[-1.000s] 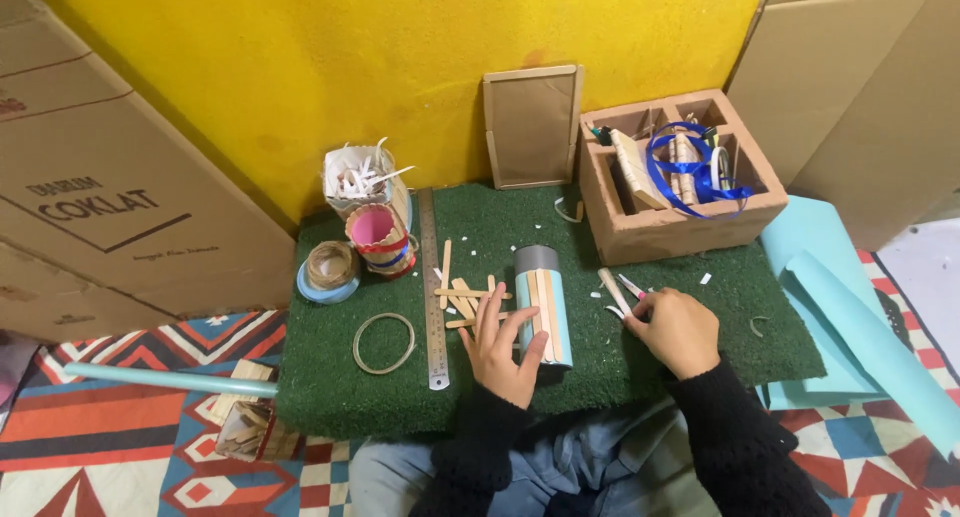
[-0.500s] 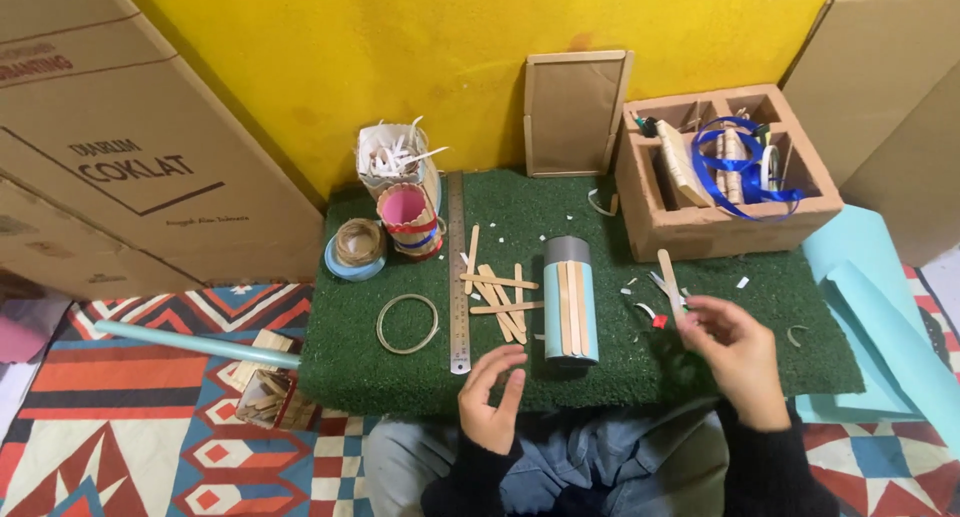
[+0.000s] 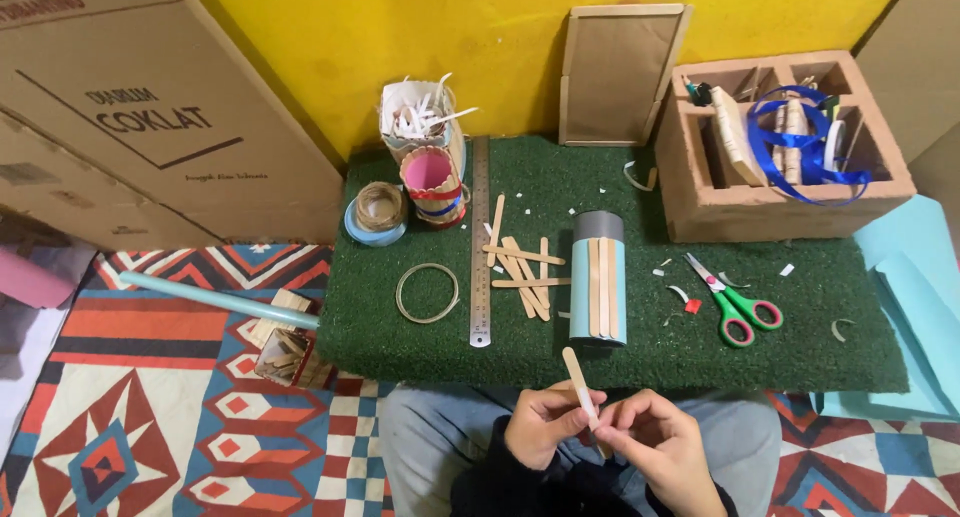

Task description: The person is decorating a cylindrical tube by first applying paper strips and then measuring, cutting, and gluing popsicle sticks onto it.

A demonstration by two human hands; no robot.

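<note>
One view only: head cam, worn by the person, looks steeply down & fwd over the lap onto a green turf mat [image 3: 620,362], toward a yellow wall [image 3: 500,37] at top. Mid range: whole mat fits w/ patterned rug [image 3: 150,417] around it. Both hands sit close in at bottom edge, partly cropped.

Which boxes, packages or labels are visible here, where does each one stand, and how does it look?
Large cardboard box: upper left, beside the green mat; brown, dark print on its side.
Cardboard panel: leaning on the yellow wall behind the mat; brown, rectangular, raised border.
Divided cardboard box: mat's right back corner; brown, open compartments, blue ribbon inside.
No screens or signs.
Both hands hold a wooden stick.
</note>
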